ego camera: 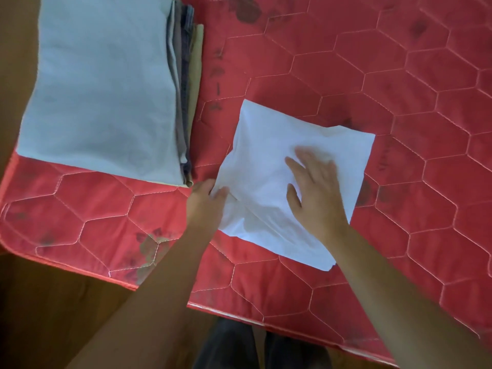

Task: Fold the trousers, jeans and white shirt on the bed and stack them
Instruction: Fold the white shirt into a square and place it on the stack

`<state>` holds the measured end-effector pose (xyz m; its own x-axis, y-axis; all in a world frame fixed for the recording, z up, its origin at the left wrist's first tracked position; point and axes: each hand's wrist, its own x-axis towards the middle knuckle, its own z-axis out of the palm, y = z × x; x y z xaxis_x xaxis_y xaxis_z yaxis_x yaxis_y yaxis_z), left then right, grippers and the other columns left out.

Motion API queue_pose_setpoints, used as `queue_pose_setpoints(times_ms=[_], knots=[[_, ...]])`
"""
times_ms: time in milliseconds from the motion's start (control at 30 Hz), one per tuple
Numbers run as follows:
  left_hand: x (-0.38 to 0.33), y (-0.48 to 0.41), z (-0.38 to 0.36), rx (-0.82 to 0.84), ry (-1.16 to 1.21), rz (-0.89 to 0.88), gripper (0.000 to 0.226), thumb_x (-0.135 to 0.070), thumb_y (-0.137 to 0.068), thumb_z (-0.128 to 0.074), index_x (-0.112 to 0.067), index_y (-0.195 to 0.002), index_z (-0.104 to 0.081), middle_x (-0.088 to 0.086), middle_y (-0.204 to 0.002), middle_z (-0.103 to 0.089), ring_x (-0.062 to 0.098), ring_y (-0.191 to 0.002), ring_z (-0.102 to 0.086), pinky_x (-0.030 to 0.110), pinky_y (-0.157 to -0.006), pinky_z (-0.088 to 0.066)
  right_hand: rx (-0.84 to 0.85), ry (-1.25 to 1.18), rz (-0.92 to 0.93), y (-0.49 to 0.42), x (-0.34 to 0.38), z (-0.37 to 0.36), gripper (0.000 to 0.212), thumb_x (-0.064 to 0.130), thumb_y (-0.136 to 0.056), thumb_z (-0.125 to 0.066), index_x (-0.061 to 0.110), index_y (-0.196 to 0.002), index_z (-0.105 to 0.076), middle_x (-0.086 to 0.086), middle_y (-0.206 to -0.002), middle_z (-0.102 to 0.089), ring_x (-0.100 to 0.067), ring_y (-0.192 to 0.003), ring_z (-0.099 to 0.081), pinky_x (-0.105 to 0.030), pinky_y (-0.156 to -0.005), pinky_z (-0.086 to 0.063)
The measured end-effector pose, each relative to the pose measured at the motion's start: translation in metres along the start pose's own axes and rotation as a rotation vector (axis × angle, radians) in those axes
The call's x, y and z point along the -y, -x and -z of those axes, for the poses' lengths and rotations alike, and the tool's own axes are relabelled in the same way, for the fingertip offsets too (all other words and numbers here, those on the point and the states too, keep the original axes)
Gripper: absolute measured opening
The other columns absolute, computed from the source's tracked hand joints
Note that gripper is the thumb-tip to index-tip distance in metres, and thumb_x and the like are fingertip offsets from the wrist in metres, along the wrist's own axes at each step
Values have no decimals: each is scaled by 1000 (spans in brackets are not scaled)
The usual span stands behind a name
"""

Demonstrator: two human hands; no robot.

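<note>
The white shirt [269, 145] lies folded into a rough square on the red quilted bed [372, 75]. My left hand [206, 202] pinches the shirt's left edge near its lower corner. My right hand [315, 193] lies flat on top of the shirt with fingers spread. At the upper left sits a stack of folded clothes [103, 86]: a pale grey-blue piece on top, with grey, dark blue and beige layers showing along its right side.
The bed's front edge [226, 312] runs diagonally below my arms, and brown floor [40, 315] lies beyond it at the lower left. My dark trouser legs [239, 347] stand at the bottom centre. Bare quilt stretches to the right of the shirt.
</note>
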<state>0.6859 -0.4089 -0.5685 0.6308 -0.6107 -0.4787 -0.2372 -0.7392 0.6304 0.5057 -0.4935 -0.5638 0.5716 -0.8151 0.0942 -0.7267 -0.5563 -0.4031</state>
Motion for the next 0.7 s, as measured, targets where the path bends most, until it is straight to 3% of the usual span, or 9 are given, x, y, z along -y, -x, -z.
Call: queue_pose_setpoints(times_ms=[100,333,433,500,567,633,700], knots=[[-2,0,-5,-25,36,-10,11,-15,-86,-57,-15,-75,-54,10,-83,-54,20,-71,-46,25,-56,-30,103,185,-13,-1,-24,-2,51,35,-86,-40,14,-133,-44,-12,-147,-35,-29,-138,-27,-66,-102,-21],[1,-8,-15,-73,-216,-56,16,-14,-90,-54,2,-89,-56,7,-95,-41,20,-80,-39,25,-64,-23,251,275,42,-20,-56,-28,62,53,-89,-26,21,-142,-32,-3,-154,-23,-28,-142,-16,-61,-106,-1],[3,-11,-13,-38,-195,2,13,-10,-85,-54,-2,-96,-54,10,-98,-48,26,-85,-48,32,-72,-36,246,289,108,-28,-58,-30,63,55,-88,-29,22,-140,-36,-3,-151,-29,-32,-140,-22,-63,-104,-3],[-6,-8,-10,-76,-71,41,26,-10,-77,-52,-11,-102,-52,14,-107,-54,33,-100,-52,40,-86,-44,207,256,152,-31,-55,-25,61,52,-87,-32,19,-137,-42,-4,-147,-37,-35,-137,-29,-67,-102,-11],[-24,0,-12,-210,-98,-120,36,-7,-77,-47,-7,-113,-50,16,-116,-51,31,-110,-47,34,-96,-36,132,200,161,-31,-53,-14,55,43,-87,-36,16,-134,-47,-6,-143,-43,-35,-135,-34,-66,-101,-15],[-51,6,-22,-302,-179,-432,38,-8,-78,-42,0,-114,-51,17,-119,-52,30,-112,-45,31,-96,-31,15,166,129,-28,-52,-1,47,31,-87,-41,11,-128,-52,-9,-140,-48,-35,-132,-39,-63,-102,-15],[-73,1,-43,-229,-283,-742,37,-6,-79,-43,-1,-114,-52,17,-127,-52,29,-122,-42,39,-102,-31,-60,168,76,-22,-54,5,43,24,-86,-43,9,-123,-56,-11,-137,-50,-35,-130,-42,-62,-102,-17]])
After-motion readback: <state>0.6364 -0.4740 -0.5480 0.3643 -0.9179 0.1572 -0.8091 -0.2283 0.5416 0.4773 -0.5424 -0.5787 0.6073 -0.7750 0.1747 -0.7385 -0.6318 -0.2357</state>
